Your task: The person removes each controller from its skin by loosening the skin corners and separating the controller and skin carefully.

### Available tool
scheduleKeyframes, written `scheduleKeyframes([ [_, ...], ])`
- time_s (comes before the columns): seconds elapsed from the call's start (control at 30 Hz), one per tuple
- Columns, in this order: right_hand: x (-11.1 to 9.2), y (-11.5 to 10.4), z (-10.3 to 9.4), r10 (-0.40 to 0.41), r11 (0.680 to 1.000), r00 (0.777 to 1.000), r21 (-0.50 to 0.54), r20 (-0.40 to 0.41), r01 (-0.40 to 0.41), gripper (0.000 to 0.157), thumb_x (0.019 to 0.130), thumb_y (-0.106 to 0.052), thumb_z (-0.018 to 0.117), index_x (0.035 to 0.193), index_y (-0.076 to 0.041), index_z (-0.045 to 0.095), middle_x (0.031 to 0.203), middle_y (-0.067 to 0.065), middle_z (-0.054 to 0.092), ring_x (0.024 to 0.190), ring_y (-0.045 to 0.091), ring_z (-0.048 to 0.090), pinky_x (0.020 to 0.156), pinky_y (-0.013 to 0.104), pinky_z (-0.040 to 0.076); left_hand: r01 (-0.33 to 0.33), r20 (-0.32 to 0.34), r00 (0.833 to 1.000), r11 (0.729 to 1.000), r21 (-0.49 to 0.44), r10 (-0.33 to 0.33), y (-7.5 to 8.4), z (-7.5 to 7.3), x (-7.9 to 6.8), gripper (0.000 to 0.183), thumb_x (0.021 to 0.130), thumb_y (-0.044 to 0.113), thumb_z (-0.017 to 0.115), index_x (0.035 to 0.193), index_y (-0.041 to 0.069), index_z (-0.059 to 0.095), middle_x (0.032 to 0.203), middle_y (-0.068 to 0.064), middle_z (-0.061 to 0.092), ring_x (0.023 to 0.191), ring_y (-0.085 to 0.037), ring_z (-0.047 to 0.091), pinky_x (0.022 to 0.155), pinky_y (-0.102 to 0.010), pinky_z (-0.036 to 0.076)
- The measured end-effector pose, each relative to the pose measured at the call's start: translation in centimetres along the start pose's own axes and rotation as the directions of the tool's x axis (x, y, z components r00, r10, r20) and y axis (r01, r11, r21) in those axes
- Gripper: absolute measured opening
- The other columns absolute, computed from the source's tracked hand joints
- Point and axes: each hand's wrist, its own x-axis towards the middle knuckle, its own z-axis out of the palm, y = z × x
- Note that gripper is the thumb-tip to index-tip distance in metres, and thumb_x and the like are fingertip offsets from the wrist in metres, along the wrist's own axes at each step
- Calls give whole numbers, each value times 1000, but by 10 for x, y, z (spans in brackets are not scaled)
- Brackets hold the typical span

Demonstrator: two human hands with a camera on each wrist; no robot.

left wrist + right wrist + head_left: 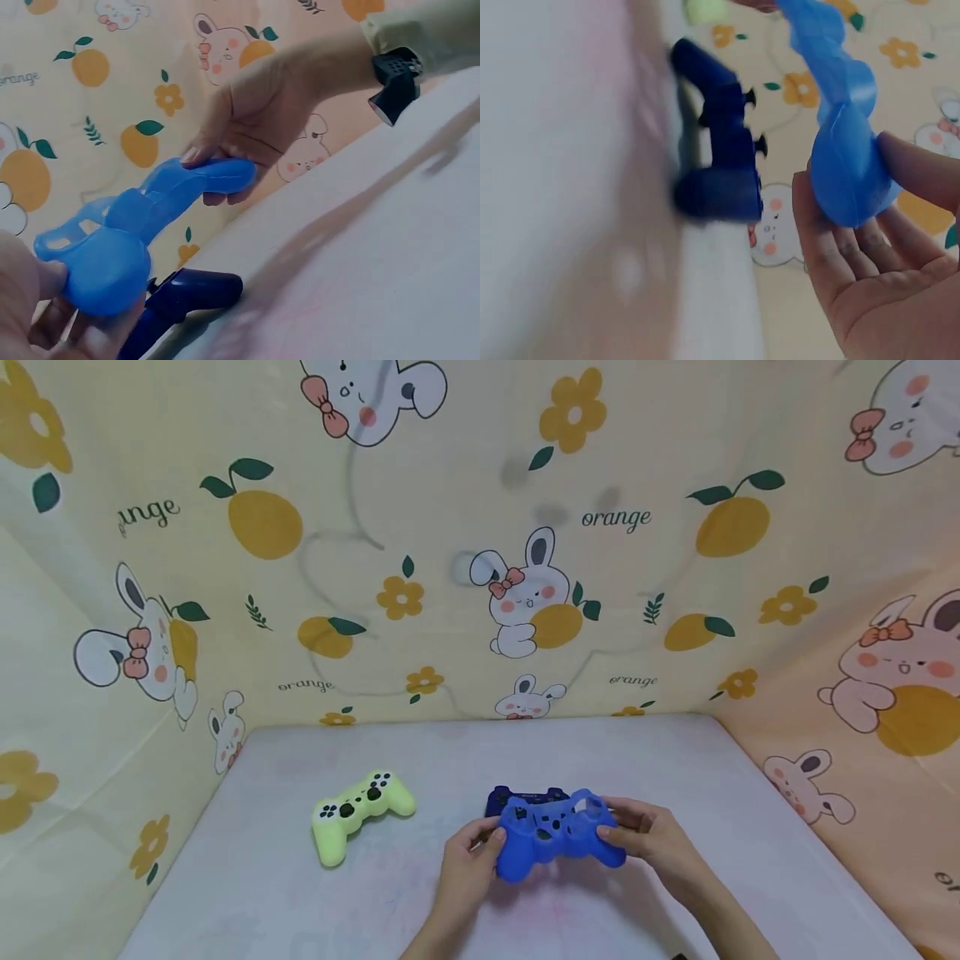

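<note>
A bright blue silicone controller cover [517, 856], with holes where buttons and sticks would be, is held up between both hands. My left hand [463, 872] pinches its left grip, thumb on the front and fingers behind. On the other side my right hand [667, 847] pinches the right grip between thumb and fingers. Behind and below the cover, a dark navy game controller [731, 150] lies on the table with its sticks up; the cover hides most of it in the head view. The left wrist view shows part of that controller [195, 291] beneath the cover.
To the left on the white table [285, 910] lies a pale yellow-green controller [360, 806] with black sticks and buttons. Cloth walls [450, 635] printed with rabbits and oranges stand behind and at both sides. A black band [397, 79] is on the right wrist.
</note>
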Motion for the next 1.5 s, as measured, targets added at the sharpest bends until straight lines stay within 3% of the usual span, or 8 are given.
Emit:
scheduleKeyframes([
  [0.13, 2, 0, -21, -17, 997, 999, -70, 41, 20, 61, 88, -17, 76, 138, 7, 50, 119, 22, 63, 102, 31, 65, 82, 35, 54, -28, 53, 998, 999, 25, 27, -2, 8, 4, 22, 94, 10, 67, 113, -1, 71, 95, -8, 69, 85, -16, 64, 71, -24, 54],
  [0.37, 3, 5, -59, 8, 993, 989, -116, 145, 9, 63, 91, -16, 72, 140, 11, 44, 123, 24, 61, 105, 31, 64, 82, 40, 55, -69, 142, 988, 997, 46, 61, -10, 26, 15, 22, 95, 7, 66, 114, -2, 71, 97, -8, 71, 77, -14, 64, 66, -31, 57],
  [0.63, 12, 2, -88, 17, 1000, 979, -21, 203, -14, 62, 95, -9, 65, 144, 12, 34, 128, 20, 59, 109, 27, 62, 87, 41, 53, -73, 157, 985, 997, 39, 66, -13, 47, 34, 21, 95, 6, 66, 114, -2, 71, 83, -6, 68, 62, -11, 55, 53, -22, 48],
  [0.83, 20, 7, -110, 32, 999, 971, 10, 236, -35, 57, 97, -6, 61, 145, 10, 35, 131, 19, 58, 110, 28, 62, 89, 43, 52, -11, 131, 991, 999, 42, 5, -6, 67, 43, 21, 94, 9, 67, 114, 2, 72, 92, -3, 70, 75, -11, 65, 62, -30, 57],
  [1.0, 25, 19, -126, 76, 996, 973, 18, 219, -82, 58, 98, -7, 60, 146, 10, 32, 132, 17, 57, 109, 28, 63, 89, 43, 52, 31, 116, 993, 999, 7, -32, -9, 84, 46, 19, 93, 4, 67, 111, 0, 72, 85, -4, 67, 76, -16, 68, 61, -31, 57],
  [1.13, 29, 30, -136, 93, 994, 963, 33, 254, -105, 60, 99, -6, 58, 147, 12, 28, 135, 18, 55, 111, 30, 62, 90, 46, 51, 11, 76, 997, 998, 63, -16, -13, 96, 47, 15, 91, 4, 69, 105, 1, 75, 77, 0, 65, 68, -12, 66, 56, -30, 57],
  [1.33, 34, 42, -150, 124, 987, 963, 68, 239, -144, 53, 100, -6, 57, 147, 8, 35, 135, 12, 56, 110, 27, 62, 91, 47, 50, -24, -15, 1000, 986, 167, 27, -18, 113, 48, 10, 87, 4, 74, 96, 3, 78, 67, 6, 63, 55, -6, 60, 49, -23, 52],
  [1.5, 39, 43, -157, 129, 982, 957, 98, 261, -159, 49, 99, -4, 57, 145, 4, 41, 133, 9, 58, 110, 28, 62, 91, 46, 51, -56, -120, 989, 962, 267, 91, -17, 124, 50, 7, 82, 4, 78, 89, 5, 80, 70, 9, 67, 70, -6, 59, 59, -21, 49],
])
